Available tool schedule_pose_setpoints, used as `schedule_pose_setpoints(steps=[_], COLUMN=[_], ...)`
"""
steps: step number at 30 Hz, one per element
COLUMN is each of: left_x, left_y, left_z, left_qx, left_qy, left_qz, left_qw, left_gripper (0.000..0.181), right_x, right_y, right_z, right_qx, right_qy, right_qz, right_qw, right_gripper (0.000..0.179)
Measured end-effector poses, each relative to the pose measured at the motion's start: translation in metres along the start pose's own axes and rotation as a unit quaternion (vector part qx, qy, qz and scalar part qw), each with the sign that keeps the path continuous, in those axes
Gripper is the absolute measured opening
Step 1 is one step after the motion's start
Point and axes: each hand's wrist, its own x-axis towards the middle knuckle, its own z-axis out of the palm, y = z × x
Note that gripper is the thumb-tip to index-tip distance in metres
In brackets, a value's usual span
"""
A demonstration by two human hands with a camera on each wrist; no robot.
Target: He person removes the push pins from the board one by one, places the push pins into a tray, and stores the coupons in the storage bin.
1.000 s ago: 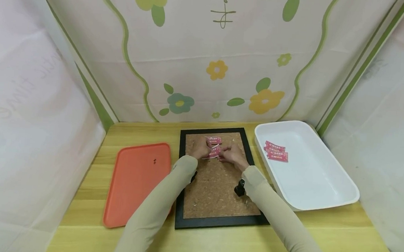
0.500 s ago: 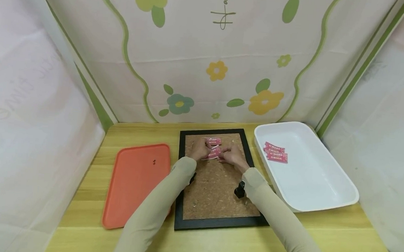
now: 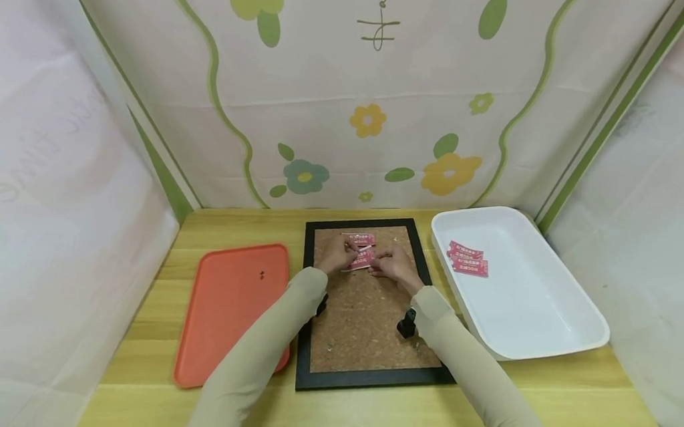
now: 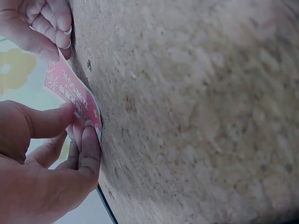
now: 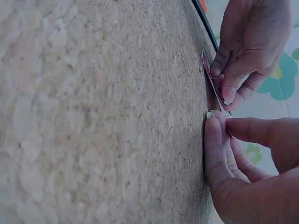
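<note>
A pink paper coupon (image 3: 360, 258) with white lettering lies on the upper part of the cork board (image 3: 369, 323), its lower edge lifted a little. My left hand (image 3: 334, 253) pinches its left end between thumb and fingers; in the left wrist view these fingers (image 4: 91, 144) rest close to the cork. I cannot tell whether something small sits between them. At the coupon's other end my right hand (image 3: 395, 263) pinches the corner, its thumb (image 5: 247, 128) against the fingertips in the right wrist view. Just above lies a second coupon (image 3: 361, 239), partly behind my left hand.
Left of the black-framed board is a red tray (image 3: 232, 312) with small dark pieces (image 3: 261, 275). A white bin (image 3: 540, 303) on the right holds overlapping pink coupons (image 3: 469, 266). Behind the wooden table (image 3: 362, 423) hangs a flowered cloth (image 3: 302, 103).
My left hand and forearm have shifted slightly left and down, uncovering more of the upper coupon. The right hand stays at the coupon's corner.
</note>
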Motion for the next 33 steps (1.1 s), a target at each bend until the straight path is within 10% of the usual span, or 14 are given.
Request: schedule_pose_setpoints(steps=[33], left_x=[-0.013], left_y=[-0.016], left_z=[-0.032], left_qx=[-0.087], left_qy=[-0.026], left_qz=[-0.029], left_qw=[0.9954], left_gripper=[0.022], right_x=[-0.011], right_y=[-0.001], right_z=[-0.015], right_qx=[-0.005], right_qy=[-0.009], right_qz=[-0.010], right_qw=[0.9999], right_gripper=[0.031])
